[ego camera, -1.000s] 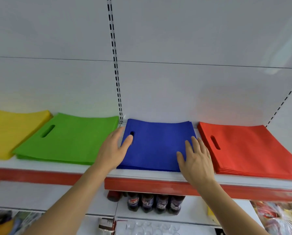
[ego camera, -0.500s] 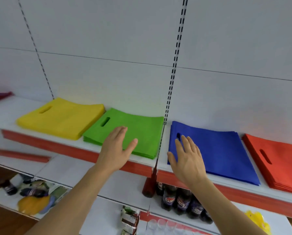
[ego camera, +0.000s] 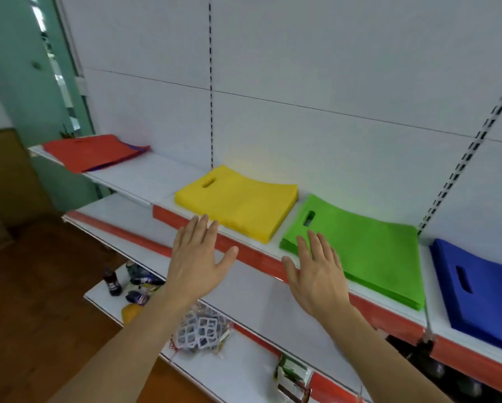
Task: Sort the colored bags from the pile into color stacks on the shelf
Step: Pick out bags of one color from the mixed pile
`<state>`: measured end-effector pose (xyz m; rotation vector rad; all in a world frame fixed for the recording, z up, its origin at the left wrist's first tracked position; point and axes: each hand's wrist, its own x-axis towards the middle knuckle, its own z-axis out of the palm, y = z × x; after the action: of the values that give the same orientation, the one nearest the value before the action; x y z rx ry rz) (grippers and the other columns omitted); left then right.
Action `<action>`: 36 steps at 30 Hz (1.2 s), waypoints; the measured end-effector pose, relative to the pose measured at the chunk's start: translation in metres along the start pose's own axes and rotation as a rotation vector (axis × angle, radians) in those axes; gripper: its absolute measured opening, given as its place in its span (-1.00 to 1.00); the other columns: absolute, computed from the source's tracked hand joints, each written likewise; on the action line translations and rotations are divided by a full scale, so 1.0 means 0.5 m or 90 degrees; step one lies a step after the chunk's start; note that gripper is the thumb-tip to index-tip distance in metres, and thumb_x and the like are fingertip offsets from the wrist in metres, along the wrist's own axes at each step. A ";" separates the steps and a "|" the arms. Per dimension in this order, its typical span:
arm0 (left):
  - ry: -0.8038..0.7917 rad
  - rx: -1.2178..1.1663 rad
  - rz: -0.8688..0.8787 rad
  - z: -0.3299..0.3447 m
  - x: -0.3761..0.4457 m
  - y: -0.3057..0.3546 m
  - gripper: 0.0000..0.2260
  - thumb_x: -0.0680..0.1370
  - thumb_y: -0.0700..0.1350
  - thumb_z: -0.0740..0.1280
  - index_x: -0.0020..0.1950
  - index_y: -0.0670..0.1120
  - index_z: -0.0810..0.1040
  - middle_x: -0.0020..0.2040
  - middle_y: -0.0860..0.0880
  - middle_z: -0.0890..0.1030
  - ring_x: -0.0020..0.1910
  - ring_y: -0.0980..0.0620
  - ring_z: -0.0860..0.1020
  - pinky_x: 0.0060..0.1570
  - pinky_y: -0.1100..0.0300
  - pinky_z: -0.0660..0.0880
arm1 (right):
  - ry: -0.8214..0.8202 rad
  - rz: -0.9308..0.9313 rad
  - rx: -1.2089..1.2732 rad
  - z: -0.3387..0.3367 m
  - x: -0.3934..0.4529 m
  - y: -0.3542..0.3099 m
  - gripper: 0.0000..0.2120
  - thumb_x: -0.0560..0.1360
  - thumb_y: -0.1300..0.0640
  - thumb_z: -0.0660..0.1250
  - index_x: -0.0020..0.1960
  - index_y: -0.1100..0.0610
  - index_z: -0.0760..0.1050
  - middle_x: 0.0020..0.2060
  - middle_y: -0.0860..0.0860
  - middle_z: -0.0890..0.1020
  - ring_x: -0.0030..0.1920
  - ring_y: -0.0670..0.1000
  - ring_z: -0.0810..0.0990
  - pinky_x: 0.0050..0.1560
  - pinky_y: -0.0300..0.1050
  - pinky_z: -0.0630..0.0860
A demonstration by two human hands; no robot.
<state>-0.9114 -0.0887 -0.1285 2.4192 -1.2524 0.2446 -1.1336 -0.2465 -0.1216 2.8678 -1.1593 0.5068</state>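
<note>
While both hands hang in the air in front of the shelf (ego camera: 261, 251), neither holds anything: the left hand (ego camera: 199, 258) is spread flat with fingers straight, just short of the shelf's red front edge near the yellow stack (ego camera: 238, 203), and the right hand (ego camera: 316, 276) is likewise flat and relaxed, its fingertips over the near corner of the green stack (ego camera: 360, 251); whether they touch it I cannot tell. Yellow, green and blue stack (ego camera: 482, 289) lie side by side on the shelf, each apart from its neighbour, handle holes toward the left. Far off at the left end of the shelf lies the pile (ego camera: 89, 151), red on top with a blue edge peeping out beneath. Nothing lies between the hands and the pile but bare white shelf. A slotted upright (ego camera: 210, 82) runs down the back panel behind the yellow stack. On the lower shelf (ego camera: 258, 303) under the arms sit small bottles (ego camera: 113, 282), a netted packet (ego camera: 200, 330) and a small carton (ego camera: 292, 373). Wooden floor (ego camera: 40, 286) shows at the left.
</note>
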 end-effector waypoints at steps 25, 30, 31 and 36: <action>0.064 0.179 -0.249 -0.148 0.208 -0.739 -0.25 0.64 0.44 -0.12 0.70 0.03 0.18 0.72 -0.06 0.12 0.71 -0.08 -0.04 0.66 -0.17 -0.05 | -0.060 -0.279 0.063 0.253 0.518 -0.755 -0.29 0.71 -0.29 -0.09 0.69 0.14 0.17 0.68 0.18 0.14 0.69 0.21 0.04 0.65 0.20 0.07; 0.070 0.180 -0.227 -0.152 0.285 -0.908 -0.26 0.65 0.44 -0.14 0.69 0.03 0.20 0.71 -0.06 0.15 0.71 -0.08 -0.02 0.66 -0.18 -0.06 | -0.060 -0.257 0.041 0.298 0.600 -0.891 -0.28 0.70 -0.30 -0.14 0.71 0.10 0.10 0.70 0.15 0.08 0.70 0.17 -0.03 0.66 0.18 0.03; 0.063 0.178 -0.220 -0.154 0.300 -0.942 -0.26 0.65 0.43 -0.14 0.70 0.03 0.19 0.71 -0.06 0.15 0.71 -0.09 -0.02 0.66 -0.18 -0.07 | -0.061 -0.245 0.034 0.308 0.613 -0.917 -0.28 0.70 -0.30 -0.13 0.71 0.10 0.11 0.70 0.15 0.09 0.69 0.17 -0.02 0.66 0.18 0.03; 0.035 0.174 -0.179 -0.188 0.381 -1.095 -0.25 0.64 0.43 -0.20 0.71 0.04 0.13 0.72 -0.05 0.09 0.71 -0.10 -0.05 0.65 -0.19 -0.10 | -0.043 -0.174 0.026 0.332 0.665 -1.049 -0.31 0.70 -0.27 -0.04 0.69 0.12 0.18 0.68 0.16 0.16 0.68 0.19 0.05 0.64 0.19 0.06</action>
<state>-0.3529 0.0930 -0.1290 2.7616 -0.8892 0.4189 -0.5050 -0.1111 -0.1201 3.0314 -0.7506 0.4292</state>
